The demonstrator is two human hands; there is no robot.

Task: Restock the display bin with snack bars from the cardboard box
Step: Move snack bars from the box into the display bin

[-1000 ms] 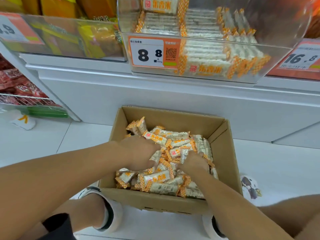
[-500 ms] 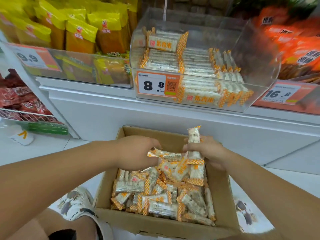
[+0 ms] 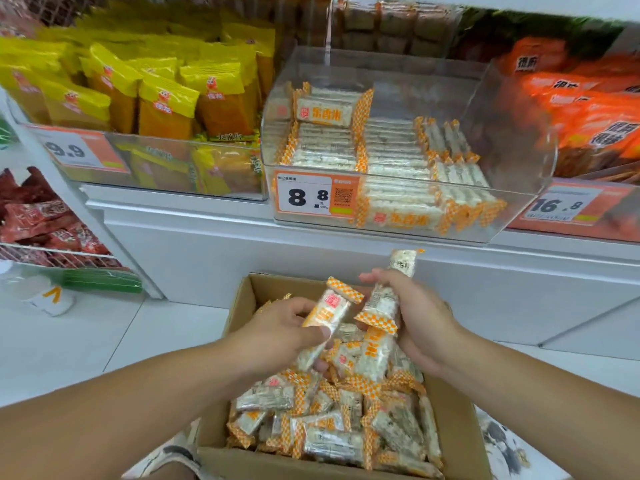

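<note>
Display bin point(image 3: 512, 188), clear, part-stocked, on shelf above; cardboard box point(image 3: 450, 427), open, on floor, full of snack bars point(image 3: 332, 441); left hand point(image 3: 280, 332) grips one bar, right hand point(image 3: 420, 323) clasps several; step: gathering; next: lift to bin, lay bars in rows

Cardboard box point(image 3: 460, 441) cut off by bottom edge; orange packets point(image 3: 588, 109) blurred.

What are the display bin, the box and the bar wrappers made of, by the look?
Display bin: clear rigid plastic, probably acrylic; glossy, stock visible through its walls.
Cardboard box: plain brown cardboard, matte.
Snack bar wrappers: thin glossy plastic film, clear middle, printed orange-check ends.
</note>
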